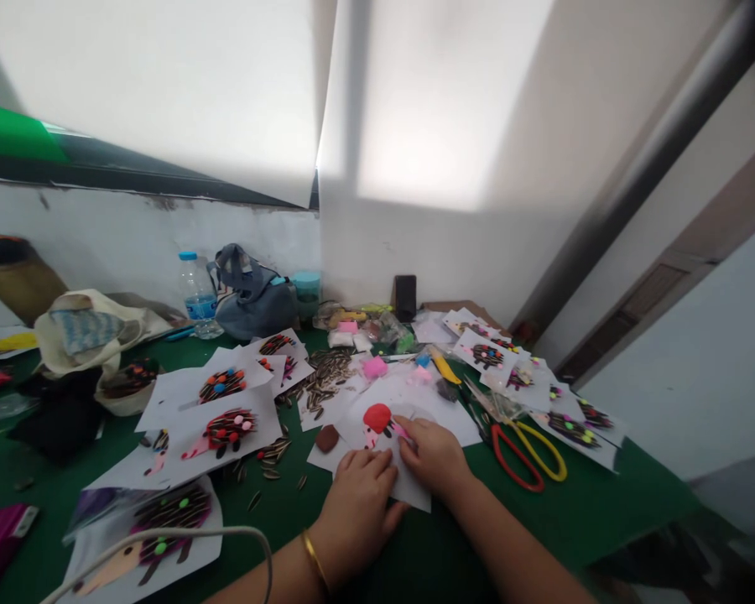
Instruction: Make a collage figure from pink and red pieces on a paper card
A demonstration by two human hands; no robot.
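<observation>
A sheet of white paper [408, 491] lies in front of me with a small modelling-clay figure on it. The figure has a round red clay body [377, 419], small black pieces and pink clay [398, 430] at its right side. My right hand [434, 453] has its index finger and thumb closed at that pink clay. My left hand [360, 493] rests palm down on the paper's lower left part, fingers laid flat and thumb apart. A brown lump of clay [327, 438] sits left of the figure. Sunflower seeds [327, 377] are heaped behind it.
Scissors with red and yellow handles [516, 432] lie at the right. Papers with seed-covered clay hedgehogs [232, 429] spread left, others [570, 428] right. A yellow craft knife [445, 367], a water bottle [198, 298], a blue bag [255, 302] and a phone [405, 298] are behind. A cable [189, 531] crosses the front left.
</observation>
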